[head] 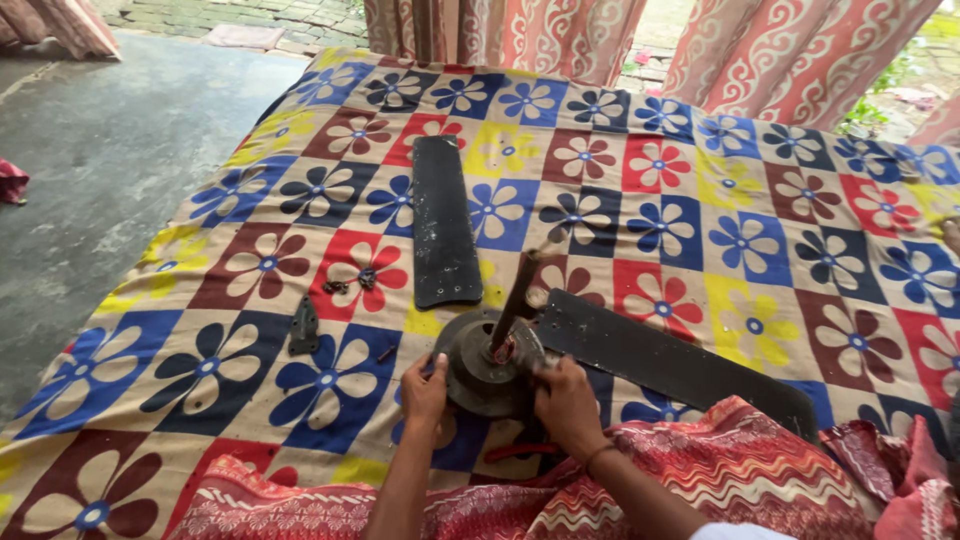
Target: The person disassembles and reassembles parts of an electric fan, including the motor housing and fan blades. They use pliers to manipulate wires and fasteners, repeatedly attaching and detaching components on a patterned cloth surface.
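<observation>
We grip the round dark metal fan motor [480, 368] at six o'clock, left hand [424, 392] on its rim, right hand [566, 400] closed by the middle; one long black blade [444, 222] lies off at twelve o'clock, another black blade [672, 362] stays joined.

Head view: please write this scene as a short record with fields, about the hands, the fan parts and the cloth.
surface: flowered patchwork cloth spread over the floor
main thing: dark round fan motor with a rusty rod standing up from it
left hand: on the motor's left rim
right hand: at the motor's right side, by the rod's base; grip unclear
attached blade: reaches right from the motor
loose blade: lies flat beyond the motor
small parts: metal bracket and screws, left of the motor
</observation>
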